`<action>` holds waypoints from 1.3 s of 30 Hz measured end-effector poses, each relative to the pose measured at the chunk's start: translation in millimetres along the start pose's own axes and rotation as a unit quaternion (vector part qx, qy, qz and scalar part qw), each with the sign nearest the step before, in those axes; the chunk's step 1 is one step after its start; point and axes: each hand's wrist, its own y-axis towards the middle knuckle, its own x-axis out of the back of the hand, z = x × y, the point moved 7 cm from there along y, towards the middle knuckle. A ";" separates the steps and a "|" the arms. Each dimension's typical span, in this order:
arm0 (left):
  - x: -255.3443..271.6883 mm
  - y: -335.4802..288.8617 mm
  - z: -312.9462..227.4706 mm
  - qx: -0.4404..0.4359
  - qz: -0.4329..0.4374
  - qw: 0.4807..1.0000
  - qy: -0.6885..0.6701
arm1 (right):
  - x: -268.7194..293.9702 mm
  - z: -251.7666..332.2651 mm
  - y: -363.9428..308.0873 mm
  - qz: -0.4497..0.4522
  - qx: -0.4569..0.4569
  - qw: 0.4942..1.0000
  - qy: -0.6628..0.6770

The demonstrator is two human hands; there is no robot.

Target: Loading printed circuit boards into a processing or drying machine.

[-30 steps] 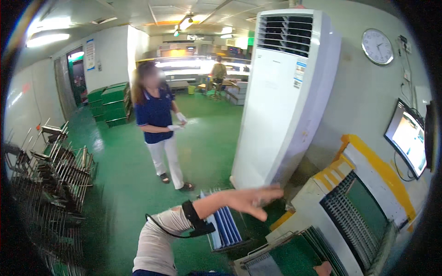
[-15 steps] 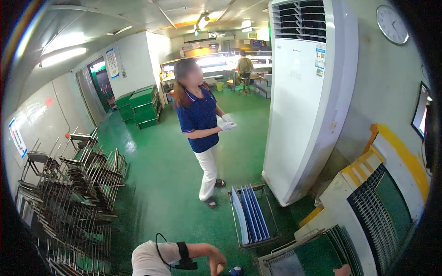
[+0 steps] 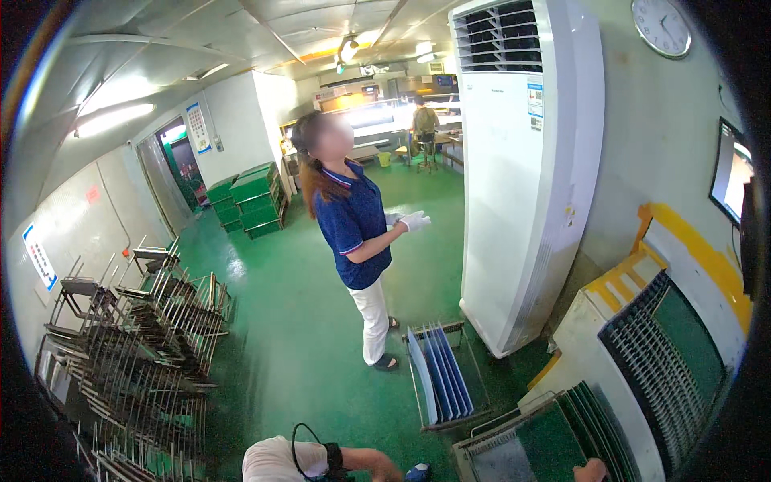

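My right hand [image 3: 592,471] is at the lower edge, its curled fingers closed at the side edge of a green panel [image 3: 550,444]. That panel stands in a metal-framed rack [image 3: 491,458] with several more dark green panels [image 3: 602,422] behind it. My left forearm [image 3: 365,460], with a pale sleeve and a black strap near the elbow, reaches in from the bottom. The left hand's fingers are hidden below the picture edge. Ahead of my arms, a wire rack [image 3: 426,424] on the floor holds several upright blue sheets [image 3: 440,373].
Facing right, a person in white gloves [image 3: 353,217] stands beyond the blue sheets. A tall white air conditioner [image 3: 522,193] rises at right, near a slotted black rack [image 3: 662,361]. Stacked metal racks [image 3: 144,353] line the left; green crates [image 3: 257,197] stand farther back.
The view has shifted slightly left, so most things sit a little differently. My left hand has dropped lower, mostly out of the picture. My right hand stays at the green panel.
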 end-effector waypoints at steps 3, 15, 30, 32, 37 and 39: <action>-4.4 11.7 -7.0 -0.002 0.008 1.000 -0.004 | 28.1 32.1 -29.1 -0.038 -0.001 0.999 -0.022; -13.3 45.7 -25.7 0.013 0.010 1.000 0.005 | 51.1 46.6 -51.9 0.022 -0.050 0.998 -0.005; -24.5 52.4 -27.5 0.023 0.012 1.000 -0.014 | 49.1 46.2 -39.2 0.042 0.011 0.999 -0.021; -26.8 51.7 -26.4 0.022 0.014 0.999 -0.020 | 54.5 48.3 -38.7 0.045 0.001 0.999 -0.018; -30.9 47.5 -24.0 0.025 0.020 0.999 -0.031 | 47.1 36.8 -27.9 0.046 -0.015 0.998 0.034; -32.1 46.0 -21.9 0.023 0.023 0.999 -0.037 | 57.1 44.2 -31.8 0.044 -0.014 0.999 0.004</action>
